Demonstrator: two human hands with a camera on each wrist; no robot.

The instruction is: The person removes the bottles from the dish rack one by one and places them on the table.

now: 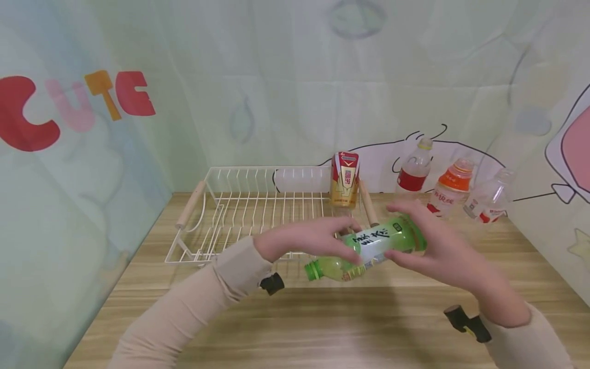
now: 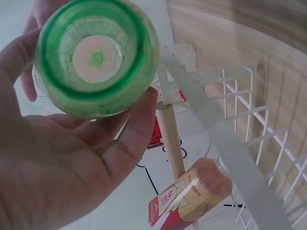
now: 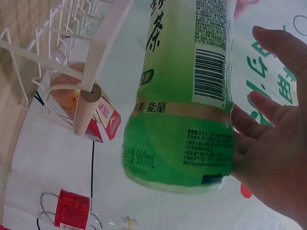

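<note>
A green-labelled tea bottle (image 1: 378, 241) is held in the air, tilted, with its green cap toward the left and its base toward the right. My left hand (image 1: 318, 238) grips it around the cap-side half, thumb in front and fingers behind. In the left wrist view, one round end of the bottle (image 2: 98, 57) faces the camera above the left palm (image 2: 72, 158). Around the base end is my right hand (image 1: 442, 246), its fingers spread. In the right wrist view the right thumb (image 3: 278, 48) stands off the bottle (image 3: 182, 120), while other fingers pass partly behind it.
A white wire rack (image 1: 258, 215) with wooden handles stands behind the hands. At its right end is a red and gold drink carton (image 1: 344, 179). Three clear bottles stand at the back right: one red-labelled (image 1: 412, 171), one orange-topped (image 1: 451, 187), one partly labelled (image 1: 490, 197).
</note>
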